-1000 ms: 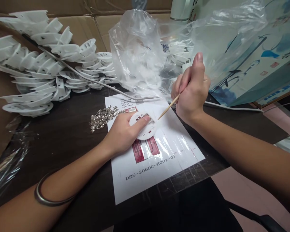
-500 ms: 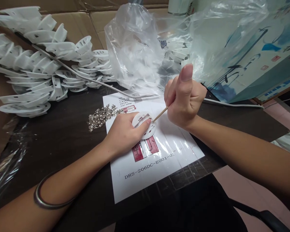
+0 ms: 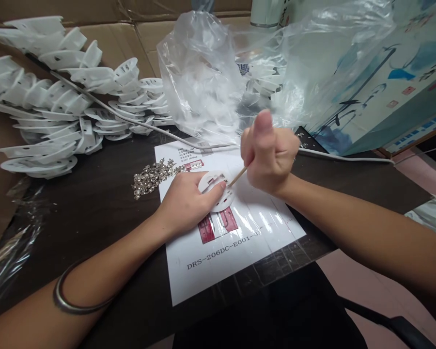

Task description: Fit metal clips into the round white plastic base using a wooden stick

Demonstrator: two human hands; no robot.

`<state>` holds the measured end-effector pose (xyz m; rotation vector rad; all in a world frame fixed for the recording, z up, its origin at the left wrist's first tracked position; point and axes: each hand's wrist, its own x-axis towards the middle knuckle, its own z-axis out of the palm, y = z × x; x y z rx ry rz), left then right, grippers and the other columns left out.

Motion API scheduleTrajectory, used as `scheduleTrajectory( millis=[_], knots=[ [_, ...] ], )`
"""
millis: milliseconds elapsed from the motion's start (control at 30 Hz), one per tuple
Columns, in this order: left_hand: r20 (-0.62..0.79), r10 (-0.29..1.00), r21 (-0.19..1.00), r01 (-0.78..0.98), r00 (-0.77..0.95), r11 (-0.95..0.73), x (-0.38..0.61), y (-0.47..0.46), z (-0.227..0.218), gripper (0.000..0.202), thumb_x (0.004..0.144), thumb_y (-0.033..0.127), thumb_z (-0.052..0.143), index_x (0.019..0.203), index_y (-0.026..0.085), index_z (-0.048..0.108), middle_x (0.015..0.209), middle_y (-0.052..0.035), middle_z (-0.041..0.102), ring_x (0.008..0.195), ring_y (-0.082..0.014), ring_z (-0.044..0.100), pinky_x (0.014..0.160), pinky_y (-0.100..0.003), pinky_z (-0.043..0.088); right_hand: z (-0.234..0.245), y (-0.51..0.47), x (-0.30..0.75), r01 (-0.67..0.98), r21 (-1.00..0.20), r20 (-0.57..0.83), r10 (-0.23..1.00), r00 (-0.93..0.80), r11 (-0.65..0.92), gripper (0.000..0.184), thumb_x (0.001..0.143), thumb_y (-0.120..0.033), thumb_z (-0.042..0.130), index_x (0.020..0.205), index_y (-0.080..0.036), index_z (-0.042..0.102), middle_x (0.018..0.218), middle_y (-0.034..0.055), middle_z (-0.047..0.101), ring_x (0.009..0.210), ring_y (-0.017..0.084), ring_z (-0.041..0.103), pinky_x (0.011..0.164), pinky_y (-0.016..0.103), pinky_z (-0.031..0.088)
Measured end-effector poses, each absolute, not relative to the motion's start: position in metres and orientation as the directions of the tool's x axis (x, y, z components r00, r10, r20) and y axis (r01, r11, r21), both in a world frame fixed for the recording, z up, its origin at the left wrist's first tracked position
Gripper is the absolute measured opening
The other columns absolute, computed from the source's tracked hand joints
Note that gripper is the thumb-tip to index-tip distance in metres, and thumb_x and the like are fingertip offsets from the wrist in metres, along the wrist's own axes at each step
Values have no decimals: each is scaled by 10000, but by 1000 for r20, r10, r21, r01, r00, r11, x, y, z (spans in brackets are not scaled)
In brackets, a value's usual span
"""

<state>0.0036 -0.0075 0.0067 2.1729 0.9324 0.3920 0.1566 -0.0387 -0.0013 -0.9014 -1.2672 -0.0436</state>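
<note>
My left hand (image 3: 187, 201) presses a round white plastic disc (image 3: 218, 194) flat onto a laminated sheet (image 3: 236, 232) printed "DRS-206DC-E001-01". My right hand (image 3: 269, 152) is closed in a fist around a thin wooden stick (image 3: 237, 176). The stick's tip touches the disc's upper right, beside my left fingertip. A small heap of metal clips (image 3: 151, 176) lies just left of the sheet, close to my left hand.
Several rows of stacked white plastic parts (image 3: 58, 102) fill the left and back on cardboard. A crumpled clear plastic bag (image 3: 210, 72) holds more parts behind the sheet. A white cable (image 3: 341, 157) runs across the dark table (image 3: 94, 203). A printed box (image 3: 396, 92) stands at right.
My right hand has moved left and down toward the disc, closing into a fist, and the stick's tip has come onto the disc. My left hand stays put.
</note>
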Motion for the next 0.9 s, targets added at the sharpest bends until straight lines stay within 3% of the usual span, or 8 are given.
scheduleTrajectory(
  millis=[133, 233, 367, 500, 600, 767, 833, 900],
  knots=[
    [-14, 722, 734, 497, 692, -462, 2, -8, 8, 414, 803, 400, 550, 504, 178, 369, 496, 42, 372, 496, -88, 350, 499, -253, 263, 8, -31, 164, 363, -711, 671, 426, 607, 602, 659, 910, -641, 358, 420, -216, 245, 382, -18, 285, 368, 87, 345, 437, 295, 315],
    [-27, 718, 748, 491, 695, -447, 2, -9, 8, 425, 807, 407, 555, 508, 177, 360, 503, 43, 370, 492, -85, 347, 499, -252, 256, 10, -26, 169, 352, -754, 623, 433, 651, 555, 653, 911, -652, 327, 434, -218, 227, 399, -3, 306, 398, 103, 365, 463, 309, 341],
    [-10, 708, 750, 474, 706, -462, 3, -9, 8, 477, 821, 447, 558, 509, 176, 321, 493, 46, 340, 478, -79, 322, 491, -253, 242, 7, -25, 166, 321, -752, 614, 432, 661, 576, 647, 917, -618, 371, 426, -216, 245, 385, -17, 281, 375, 95, 358, 452, 304, 335],
    [-6, 714, 760, 467, 701, -452, 3, -8, 6, 494, 848, 487, 533, 509, 174, 355, 499, 37, 371, 490, -85, 349, 497, -254, 258, 6, -29, 160, 357, -665, 679, 333, 654, 656, 647, 876, -630, 445, 408, -203, 311, 392, -29, 287, 367, 75, 374, 444, 287, 315],
    [-1, 729, 798, 439, 685, -412, 3, -5, 5, 465, 855, 474, 543, 528, 169, 415, 526, 28, 430, 515, -89, 390, 516, -246, 299, 7, -36, 159, 457, -550, 799, 283, 530, 699, 637, 892, -592, 455, 417, -185, 338, 409, -32, 320, 378, 54, 377, 446, 272, 288],
    [-20, 750, 887, 358, 661, -292, 2, -2, 7, 367, 849, 466, 569, 627, 174, 551, 611, 7, 575, 557, -107, 476, 551, -234, 372, 5, -40, 163, 594, -317, 946, 294, 139, 739, 444, 927, -324, 540, 513, -172, 490, 469, -47, 431, 430, 27, 373, 444, 233, 269],
    [-18, 751, 895, 345, 660, -281, 2, -2, 8, 353, 852, 459, 572, 640, 177, 560, 618, 7, 592, 545, -104, 473, 537, -232, 366, 3, -38, 164, 578, -327, 924, 381, 30, 747, 422, 913, -310, 560, 518, -169, 519, 460, -51, 435, 435, 24, 368, 439, 217, 278],
    [-19, 747, 898, 340, 664, -279, 2, -2, 7, 355, 854, 462, 572, 644, 177, 557, 614, 8, 591, 534, -101, 467, 527, -231, 362, 2, -37, 163, 559, -448, 855, 517, 40, 697, 461, 920, -362, 543, 503, -166, 522, 448, -50, 424, 435, 25, 361, 445, 216, 292]
  ],
)
